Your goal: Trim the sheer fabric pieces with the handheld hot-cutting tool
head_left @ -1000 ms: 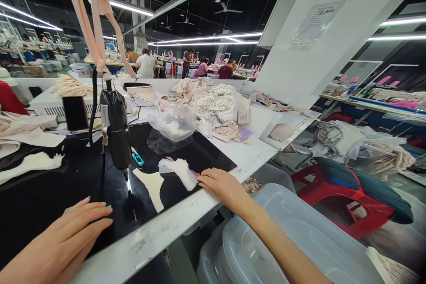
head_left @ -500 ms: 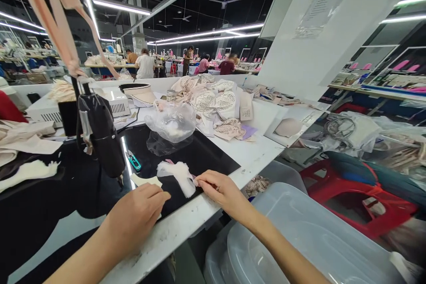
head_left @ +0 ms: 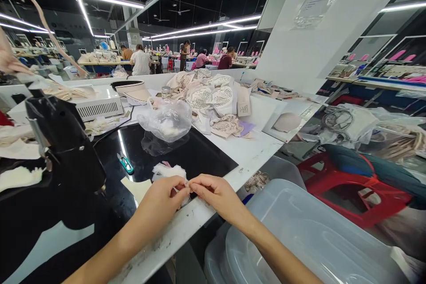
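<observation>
A soft white wad of padding, with a bit of pink at its back edge, lies at the front of the black table panel. My left hand is closed in a pinch at its near right corner. Fingertip to fingertip with it, my right hand pinches the same corner. The fingers hide most of what is between them. Beside my left hand lies a flat cream fabric piece. Farther back are teal thread snips.
A black machine head stands at the left. Behind the panel are a clear plastic bag, a visor and heaped printed bra cups. Translucent bins and a red stool stand right of the table edge.
My left hand has moved right, from the cream piece to the padding, and its fingers now meet those of my right hand. The view has shifted slightly.
</observation>
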A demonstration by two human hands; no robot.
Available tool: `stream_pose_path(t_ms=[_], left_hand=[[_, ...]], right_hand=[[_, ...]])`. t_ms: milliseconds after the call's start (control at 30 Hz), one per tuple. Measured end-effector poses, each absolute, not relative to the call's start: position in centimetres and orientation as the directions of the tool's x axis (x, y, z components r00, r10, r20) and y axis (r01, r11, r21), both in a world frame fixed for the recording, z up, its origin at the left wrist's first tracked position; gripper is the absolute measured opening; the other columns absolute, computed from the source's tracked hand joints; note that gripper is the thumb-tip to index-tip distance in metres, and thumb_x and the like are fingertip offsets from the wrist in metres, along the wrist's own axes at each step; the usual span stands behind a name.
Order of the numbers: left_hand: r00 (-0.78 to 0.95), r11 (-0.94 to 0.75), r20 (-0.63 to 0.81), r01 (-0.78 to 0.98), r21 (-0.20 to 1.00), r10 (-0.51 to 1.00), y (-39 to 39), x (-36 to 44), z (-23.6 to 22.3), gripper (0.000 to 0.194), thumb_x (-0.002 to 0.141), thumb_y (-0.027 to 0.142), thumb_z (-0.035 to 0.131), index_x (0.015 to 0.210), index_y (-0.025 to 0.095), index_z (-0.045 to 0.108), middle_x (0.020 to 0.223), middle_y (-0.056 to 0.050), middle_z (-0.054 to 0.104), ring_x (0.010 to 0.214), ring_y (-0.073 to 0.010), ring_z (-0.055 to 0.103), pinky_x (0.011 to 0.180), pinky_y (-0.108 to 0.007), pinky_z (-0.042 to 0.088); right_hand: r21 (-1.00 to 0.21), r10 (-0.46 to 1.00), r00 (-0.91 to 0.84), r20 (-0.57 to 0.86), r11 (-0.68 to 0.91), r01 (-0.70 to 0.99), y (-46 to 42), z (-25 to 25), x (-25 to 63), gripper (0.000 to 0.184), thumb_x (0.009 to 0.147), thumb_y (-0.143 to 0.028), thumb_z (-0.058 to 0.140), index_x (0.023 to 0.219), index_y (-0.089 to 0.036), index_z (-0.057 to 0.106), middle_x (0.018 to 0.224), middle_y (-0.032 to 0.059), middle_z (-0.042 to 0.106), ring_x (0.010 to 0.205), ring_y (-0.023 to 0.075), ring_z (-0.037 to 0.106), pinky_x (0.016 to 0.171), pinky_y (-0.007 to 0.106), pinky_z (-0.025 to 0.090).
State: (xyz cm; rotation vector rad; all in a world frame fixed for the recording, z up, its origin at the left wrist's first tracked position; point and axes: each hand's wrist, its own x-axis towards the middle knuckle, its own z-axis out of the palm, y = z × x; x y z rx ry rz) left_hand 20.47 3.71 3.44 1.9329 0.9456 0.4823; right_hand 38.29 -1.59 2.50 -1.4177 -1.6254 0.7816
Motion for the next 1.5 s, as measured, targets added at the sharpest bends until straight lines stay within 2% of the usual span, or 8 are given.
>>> stream_pose_path(t_ms=[100, 300, 600, 733, 833, 1167, 1367, 1500], left_hand=[[0.637, -0.274, -0.048, 0.397, 0.876, 0.769, 4.1, 20.5, 2.8, 0.03, 0.091, 0.041, 0.048, 0.078, 0.02, 0.065, 0.058, 0.005, 0.052, 0.057, -0.0144, 0.048, 0.054, -0.026, 0.03], [0.622, -0.231, -0.072, 0.392, 0.89, 0.78, 4.0, 20.5, 2.6, 0.024, 0.088, 0.031, 0.047, 0.078, 0.02, 0.065, 0.058, 0.005, 0.051, 0.054, -0.0132, 0.046, 0.052, -0.025, 0.03], [0.598, -0.222, -0.081, 0.416, 0.882, 0.797, 3.9, 20.3, 2.9, 0.025, 0.088, 0.029, 0.046, 0.075, 0.02, 0.065, 0.052, 0.006, 0.046, 0.049, -0.0123, 0.041, 0.05, -0.025, 0.026], [0.603, -0.231, -0.074, 0.412, 0.881, 0.794, 3.9, 20.2, 2.8, 0.025, 0.087, 0.027, 0.045, 0.073, 0.02, 0.064, 0.053, 0.006, 0.047, 0.05, -0.0121, 0.042, 0.051, -0.025, 0.027], [0.607, -0.234, -0.073, 0.411, 0.881, 0.791, 3.8, 20.1, 2.6, 0.026, 0.088, 0.028, 0.045, 0.073, 0.021, 0.064, 0.053, 0.006, 0.046, 0.051, -0.0122, 0.041, 0.051, -0.025, 0.027], [0.608, -0.224, -0.094, 0.426, 0.877, 0.789, 3.9, 19.8, 2.6, 0.027, 0.088, 0.028, 0.043, 0.07, 0.021, 0.062, 0.055, 0.006, 0.047, 0.051, -0.0123, 0.042, 0.05, -0.025, 0.027], [0.608, -0.234, -0.09, 0.433, 0.87, 0.789, 4.1, 19.7, 2.7, 0.024, 0.086, 0.028, 0.045, 0.071, 0.02, 0.062, 0.059, 0.004, 0.051, 0.052, -0.0128, 0.045, 0.051, -0.024, 0.029], [0.609, -0.271, -0.066, 0.445, 0.854, 0.791, 4.2, 19.7, 2.5, 0.027, 0.088, 0.031, 0.045, 0.074, 0.019, 0.065, 0.058, 0.004, 0.052, 0.05, -0.0136, 0.043, 0.051, -0.025, 0.028]], right_hand=[[-0.887, 0.986, -0.03, 0.165, 0.162, 0.434, -1.7, 2.7, 38.2, 0.027, 0.093, -0.034, 0.054, 0.086, -0.021, 0.077, 0.084, 0.0032, 0.073, 0.072, 0.0167, 0.064, 0.064, 0.026, 0.047], [-0.891, 0.986, -0.002, 0.167, 0.152, 0.429, -1.7, 2.8, 38.0, 0.025, 0.09, -0.029, 0.055, 0.087, -0.022, 0.079, 0.082, 0.0032, 0.075, 0.076, 0.0184, 0.065, 0.069, 0.027, 0.047], [-0.893, 0.991, 0.026, 0.13, 0.105, 0.437, -1.8, 2.7, 37.8, 0.024, 0.091, -0.031, 0.057, 0.086, -0.023, 0.079, 0.082, 0.0025, 0.075, 0.075, 0.018, 0.064, 0.066, 0.026, 0.046], [-0.915, 0.992, 0.047, 0.114, 0.086, 0.394, -1.8, 2.5, 37.5, 0.02, 0.087, -0.032, 0.063, 0.093, -0.022, 0.079, 0.081, 0.0032, 0.076, 0.074, 0.0188, 0.066, 0.063, 0.026, 0.045], [-0.918, 0.991, 0.07, 0.112, 0.076, 0.389, -1.8, 2.3, 37.2, 0.018, 0.085, -0.03, 0.063, 0.09, -0.022, 0.079, 0.08, 0.003, 0.076, 0.072, 0.0184, 0.065, 0.062, 0.027, 0.044], [-0.94, 0.992, 0.108, 0.065, 0.025, 0.341, -1.6, 1.9, 37.5, 0.021, 0.083, -0.036, 0.062, 0.084, -0.02, 0.076, 0.073, 0.0021, 0.07, 0.065, 0.0158, 0.056, 0.059, 0.026, 0.039], [-0.971, 0.994, 0.107, -0.007, -0.032, 0.236, -1.6, 2.7, 37.5, 0.026, 0.081, -0.042, 0.066, 0.082, -0.018, 0.076, 0.057, -0.0031, 0.054, 0.051, 0.0103, 0.038, 0.05, 0.024, 0.027], [-0.988, 0.99, 0.14, -0.036, -0.057, 0.146, -1.6, 2.9, 37.6, 0.027, 0.078, -0.043, 0.07, 0.082, -0.017, 0.076, 0.059, -0.0028, 0.055, 0.05, 0.0085, 0.037, 0.048, 0.023, 0.027]])
